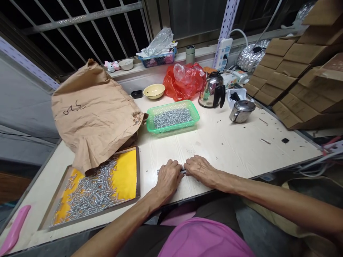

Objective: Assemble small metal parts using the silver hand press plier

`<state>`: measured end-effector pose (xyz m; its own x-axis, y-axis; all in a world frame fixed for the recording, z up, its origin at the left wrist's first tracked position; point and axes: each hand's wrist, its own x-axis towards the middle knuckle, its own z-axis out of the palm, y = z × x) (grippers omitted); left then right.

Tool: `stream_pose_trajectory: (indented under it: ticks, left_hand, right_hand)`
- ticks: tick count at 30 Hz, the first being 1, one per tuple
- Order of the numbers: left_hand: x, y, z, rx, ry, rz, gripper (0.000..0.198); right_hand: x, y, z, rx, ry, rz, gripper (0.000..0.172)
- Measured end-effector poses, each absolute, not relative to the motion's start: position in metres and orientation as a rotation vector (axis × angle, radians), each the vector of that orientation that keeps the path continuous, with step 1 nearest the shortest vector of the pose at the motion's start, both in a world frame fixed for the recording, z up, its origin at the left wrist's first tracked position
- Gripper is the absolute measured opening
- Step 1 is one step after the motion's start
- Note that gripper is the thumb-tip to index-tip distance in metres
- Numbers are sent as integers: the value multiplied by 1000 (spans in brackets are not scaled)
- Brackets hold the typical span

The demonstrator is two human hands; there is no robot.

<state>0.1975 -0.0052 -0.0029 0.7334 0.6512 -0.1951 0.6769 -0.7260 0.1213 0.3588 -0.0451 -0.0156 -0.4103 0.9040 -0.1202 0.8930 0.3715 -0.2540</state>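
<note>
Brown paper bag (93,110), black handwritten marks, perhaps "023", not clearly legible

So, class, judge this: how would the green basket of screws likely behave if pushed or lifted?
The green basket looks like thin, perforated plastic, so it may flex when lifted. Its layer of metal screws probably makes it heavy for its size. Low and wide on the smooth table, it should slide rather than tip, the screws likely shifting inside.

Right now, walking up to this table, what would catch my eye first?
The crumpled brown paper sack slumped over a yellow-lined tray heaped with silvery screws, at the left. Mid-table sits a green plastic basket of more screws; at the near edge the left hand and right hand meet.
</note>
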Motion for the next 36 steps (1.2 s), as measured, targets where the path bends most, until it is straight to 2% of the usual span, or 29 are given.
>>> stream_pose_trajectory:
  ticks: [2,5,7,13,17,22,26,31,36]
  left_hand:
    - [195,-6,-4,2752,1079,-138,18]
    - [188,-13,-13,2752,1110,74,37]
    - [182,-25,-22,2754,1093,231,39]
    - [183,-68,-41,2720,880,421,44]
    - [189,-81,-41,2671,854,389,42]
    - [189,-82,-39,2584,852,437,47]
    - [188,-83,-41,2509,817,453,53]
    - [174,-100,-32,2450,810,441,38]
    - [126,-111,-19,2554,772,809,24]
  right_hand:
    - [362,-44,-14,-1696,-2550,391,16]
    - [373,-39,-10,-1626,-2519,368,39]
    - [380,-36,-9,-1545,-2511,412,46]
    - [380,-22,-19,-1643,-2454,333,22]
    - [378,-3,-24,-1713,-2449,196,19]
    - [372,9,-15,-1752,-2428,181,18]
    - [337,-4,-5,-1360,-2615,252,17]
    - [289,-19,-1,-825,-2857,313,13]
    - [278,-24,-9,-732,-2814,459,5]
